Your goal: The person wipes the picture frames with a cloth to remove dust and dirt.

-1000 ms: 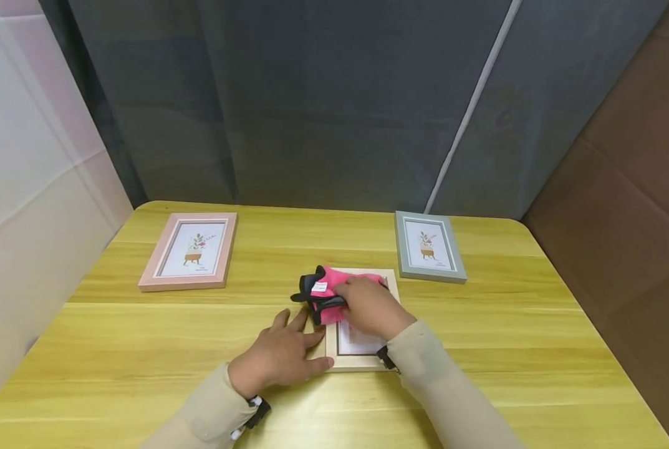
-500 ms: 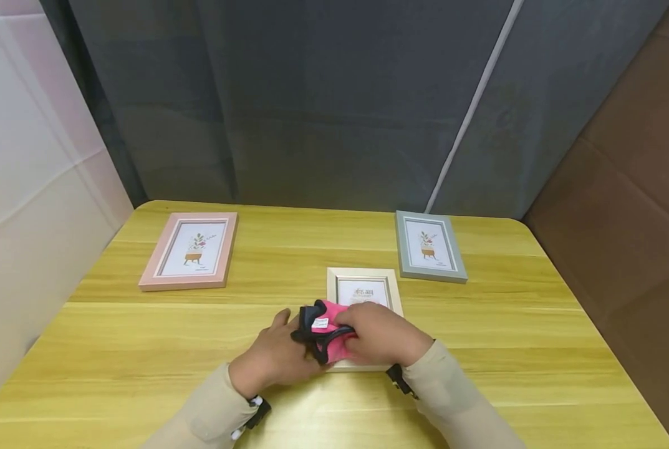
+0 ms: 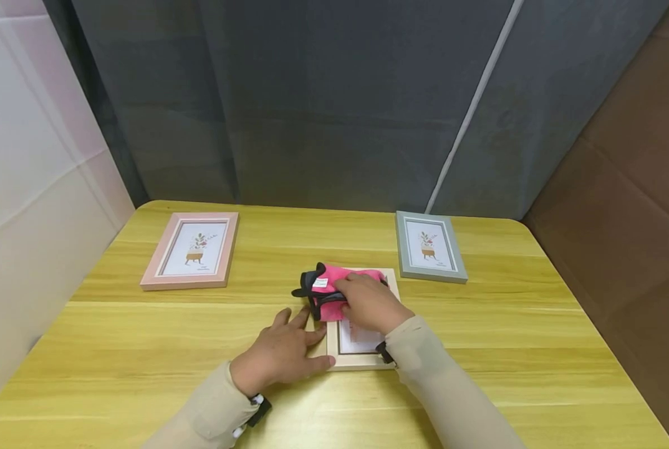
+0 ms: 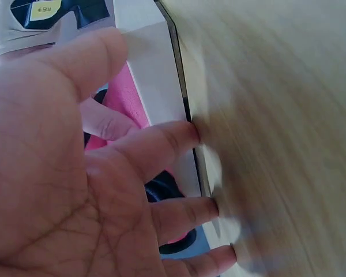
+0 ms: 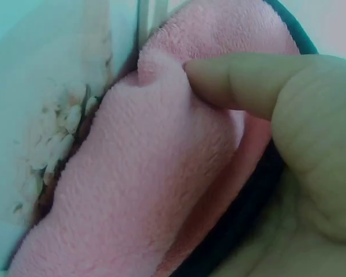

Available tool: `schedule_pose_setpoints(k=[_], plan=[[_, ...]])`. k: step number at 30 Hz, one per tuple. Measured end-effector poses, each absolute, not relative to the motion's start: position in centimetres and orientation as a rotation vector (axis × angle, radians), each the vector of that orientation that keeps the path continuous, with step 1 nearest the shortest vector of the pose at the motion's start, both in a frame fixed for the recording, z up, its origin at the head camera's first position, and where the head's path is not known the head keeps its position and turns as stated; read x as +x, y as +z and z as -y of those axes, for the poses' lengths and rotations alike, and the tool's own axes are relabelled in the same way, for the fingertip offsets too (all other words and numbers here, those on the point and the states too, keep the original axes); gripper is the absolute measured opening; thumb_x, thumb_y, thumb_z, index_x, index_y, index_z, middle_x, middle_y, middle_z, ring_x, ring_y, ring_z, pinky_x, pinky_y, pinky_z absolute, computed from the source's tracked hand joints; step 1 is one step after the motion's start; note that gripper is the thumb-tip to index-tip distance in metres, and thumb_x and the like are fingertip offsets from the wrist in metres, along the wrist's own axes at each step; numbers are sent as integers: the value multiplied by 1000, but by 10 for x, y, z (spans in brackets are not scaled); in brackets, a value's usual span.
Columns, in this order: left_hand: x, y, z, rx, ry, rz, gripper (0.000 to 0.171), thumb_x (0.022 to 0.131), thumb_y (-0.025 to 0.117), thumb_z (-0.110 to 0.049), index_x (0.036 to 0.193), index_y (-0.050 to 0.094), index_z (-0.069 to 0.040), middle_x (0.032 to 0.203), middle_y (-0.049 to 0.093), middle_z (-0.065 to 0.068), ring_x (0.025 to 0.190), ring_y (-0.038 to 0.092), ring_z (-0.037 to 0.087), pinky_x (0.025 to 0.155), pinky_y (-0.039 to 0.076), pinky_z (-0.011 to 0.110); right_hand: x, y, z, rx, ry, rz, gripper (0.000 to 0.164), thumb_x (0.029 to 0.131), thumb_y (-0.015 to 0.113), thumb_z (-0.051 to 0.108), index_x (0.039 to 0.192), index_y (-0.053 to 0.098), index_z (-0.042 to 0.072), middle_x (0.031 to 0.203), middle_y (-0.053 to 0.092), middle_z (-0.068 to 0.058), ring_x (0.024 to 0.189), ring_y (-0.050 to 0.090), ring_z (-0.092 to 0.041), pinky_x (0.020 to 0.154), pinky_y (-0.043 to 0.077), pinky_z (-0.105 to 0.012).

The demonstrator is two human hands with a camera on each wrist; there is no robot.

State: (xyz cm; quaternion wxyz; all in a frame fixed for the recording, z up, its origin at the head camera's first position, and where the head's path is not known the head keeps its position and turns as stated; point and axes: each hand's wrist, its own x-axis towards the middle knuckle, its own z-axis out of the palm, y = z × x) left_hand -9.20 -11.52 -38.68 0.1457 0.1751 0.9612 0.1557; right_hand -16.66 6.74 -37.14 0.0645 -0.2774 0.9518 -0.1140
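A cream picture frame (image 3: 362, 362) lies flat near the middle of the table. Over its upper part is a bunched pink cloth with dark edging (image 3: 331, 310), which my right hand (image 3: 370, 302) grips. Seen from the right wrist, the thumb presses into the fluffy cloth (image 5: 121, 161), which lies against the frame's picture. My left hand (image 3: 282, 354) is spread at the frame's left side, thumb on its lower left corner. In the left wrist view the fingertips reach the frame's pale side edge (image 4: 155, 69) and the tabletop. The cloth and right hand hide much of the picture.
A pink picture frame (image 3: 224, 262) lies at the back left of the wooden table (image 3: 143, 362). Toward the back right is a grey-blue picture frame (image 3: 432, 275). A dark curtain (image 3: 323, 112) hangs behind the table.
The cloth and right hand were on the frame's upper part, came down over its lower part half a second ago, and are back at the upper part now. The left hand stayed put.
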Motion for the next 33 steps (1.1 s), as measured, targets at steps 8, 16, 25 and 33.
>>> schedule_pose_setpoints(k=[8, 16, 25, 33], plan=[[-93, -388, 114, 577, 501, -2834, 50, 87, 70, -52, 121, 72, -16, 139, 56, 17, 132, 36, 50, 95, 40, 68, -147, -374, -85, -1087, -543, -2728, 16, 84, 69, 7, 80, 60, 19, 72, 53, 10, 69, 50, -11, 68, 44, -28], [-96, -390, 117, 632, 563, -2853, 45, 86, 71, -51, 115, 74, -17, 139, 55, 19, 130, 40, 49, 94, 40, 70, -145, -367, -117, -1136, -841, -2559, 22, 85, 68, 3, 90, 67, 24, 79, 59, 15, 72, 52, -6, 67, 46, -25], [-124, -387, 118, 514, 762, -2866, 60, 94, 67, -37, 138, 56, 1, 129, 58, 27, 120, 52, 46, 101, 41, 55, -135, -344, -155, -1042, -928, -2820, 31, 83, 72, 3, 109, 71, 20, 91, 64, 10, 81, 56, -12, 76, 49, -33], [-146, -389, 103, 287, 982, -2651, 34, 93, 68, -20, 116, 63, 5, 70, 66, 4, 58, 60, 15, 62, 51, 30, -131, -351, -150, -1129, -717, -2825, 27, 81, 74, 1, 104, 71, 14, 90, 64, 7, 82, 54, -12, 77, 48, -33]])
